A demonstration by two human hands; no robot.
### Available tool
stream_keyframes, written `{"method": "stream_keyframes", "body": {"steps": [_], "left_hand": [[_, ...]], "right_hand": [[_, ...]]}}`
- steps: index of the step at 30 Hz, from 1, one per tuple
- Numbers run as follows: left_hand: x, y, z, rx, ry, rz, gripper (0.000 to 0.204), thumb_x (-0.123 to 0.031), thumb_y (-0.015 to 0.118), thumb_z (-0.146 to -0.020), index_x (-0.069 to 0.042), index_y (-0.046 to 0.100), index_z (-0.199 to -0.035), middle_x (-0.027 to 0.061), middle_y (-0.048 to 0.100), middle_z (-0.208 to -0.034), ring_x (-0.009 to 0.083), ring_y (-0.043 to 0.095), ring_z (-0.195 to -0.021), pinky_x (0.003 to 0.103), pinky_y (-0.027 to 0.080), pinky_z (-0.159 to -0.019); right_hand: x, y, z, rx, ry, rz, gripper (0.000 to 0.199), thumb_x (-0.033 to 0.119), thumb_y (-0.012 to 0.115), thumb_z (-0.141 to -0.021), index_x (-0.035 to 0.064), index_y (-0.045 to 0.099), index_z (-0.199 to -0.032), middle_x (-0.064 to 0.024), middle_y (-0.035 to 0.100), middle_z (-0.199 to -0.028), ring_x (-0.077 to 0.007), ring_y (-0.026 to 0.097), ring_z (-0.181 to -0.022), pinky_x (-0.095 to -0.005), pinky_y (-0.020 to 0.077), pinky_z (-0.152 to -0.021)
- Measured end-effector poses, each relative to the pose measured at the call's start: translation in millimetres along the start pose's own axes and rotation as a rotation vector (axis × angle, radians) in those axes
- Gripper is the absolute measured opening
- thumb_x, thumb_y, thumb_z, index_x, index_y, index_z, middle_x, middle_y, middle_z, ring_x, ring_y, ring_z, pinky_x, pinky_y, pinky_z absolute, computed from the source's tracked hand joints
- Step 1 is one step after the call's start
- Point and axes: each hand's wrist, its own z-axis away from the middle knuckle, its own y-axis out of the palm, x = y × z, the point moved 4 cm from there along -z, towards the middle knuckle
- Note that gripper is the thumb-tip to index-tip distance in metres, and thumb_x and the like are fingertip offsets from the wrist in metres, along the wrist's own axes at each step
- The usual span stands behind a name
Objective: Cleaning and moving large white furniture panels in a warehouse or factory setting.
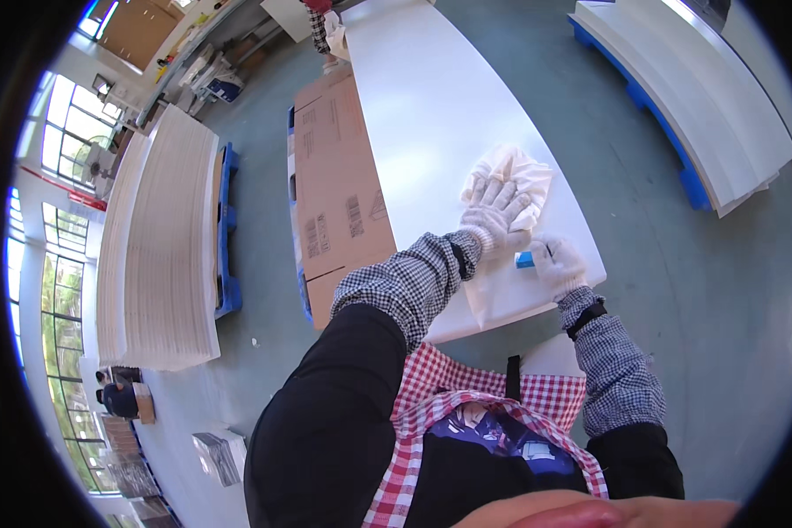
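A long, glossy white panel (422,114) stretches away in front of me. My left hand (495,216), in a pale knitted glove, lies on a crumpled off-white cloth (530,176) near the panel's close end, its fingers stretched out and spread. Just to the right, my gloved right hand (559,267) is closed around a small blue block (524,260); one end of it sticks out toward the left, and its exact kind is hard to see. Part of the cloth trails below my left wrist, toward the panel's near edge.
Printed brown cardboard (339,167) lies along the panel's left side. Farther left, a tall stack of pale sheets (172,246) stands on a blue pallet (227,229). Another white stack (695,97) sits on a blue pallet at the right. At the far end, another person (319,25) stands by the panel.
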Motion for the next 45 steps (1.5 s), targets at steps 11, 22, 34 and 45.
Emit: {"method": "stream_keyframes", "body": {"steps": [11, 22, 34, 45], "left_hand": [[11, 21, 129, -0.038, -0.189, 0.02, 0.075, -0.057, 0.045, -0.089, -0.014, 0.038, -0.15, 0.0174, 0.026, -0.159, 0.0369, 0.01, -0.15, 0.051, -0.002, -0.122], [111, -36, 44, -0.493, -0.549, 0.685, 0.069, -0.047, 0.059, -0.091, -0.01, 0.043, -0.147, 0.0169, 0.036, -0.154, 0.0282, 0.037, -0.141, 0.034, 0.031, -0.116], [-25, -35, 63, 0.035, -0.286, 0.157, 0.084, -0.068, 0.057, -0.081, -0.027, 0.038, -0.151, 0.0127, 0.026, -0.159, 0.0329, 0.019, -0.149, 0.058, 0.006, -0.12], [76, 1, 151, -0.126, -0.569, 0.378, 0.031, -0.034, 0.064, -0.083, -0.014, 0.066, -0.106, 0.0144, 0.067, -0.111, 0.0264, 0.065, -0.106, 0.038, 0.051, -0.09]], "right_hand": [[21, -8, -2, -0.116, 0.005, 0.02, 0.029, 0.031, 0.058, -0.094, 0.0058, 0.071, -0.101, -0.016, 0.07, -0.098, -0.0338, 0.066, -0.095, -0.04, 0.0515, -0.086], [-26, -2, -8, -0.308, -0.039, -0.007, 0.032, 0.03, 0.062, -0.095, 0.0015, 0.07, -0.107, -0.014, 0.072, -0.095, -0.0221, 0.068, -0.09, -0.034, 0.0518, -0.083], [-35, -33, -26, -0.413, 0.212, -0.666, 0.024, 0.026, 0.064, -0.092, 0.0024, 0.07, -0.09, -0.0025, 0.062, -0.072, -0.01, 0.053, -0.055, -0.0269, 0.0437, -0.051], [-48, -55, -13, 0.027, 0.437, -0.836, 0.03, 0.023, 0.058, -0.095, 0.0046, 0.061, -0.119, 0.0004, 0.06, -0.085, -0.0111, 0.059, -0.07, -0.0283, 0.0503, -0.054]]}}
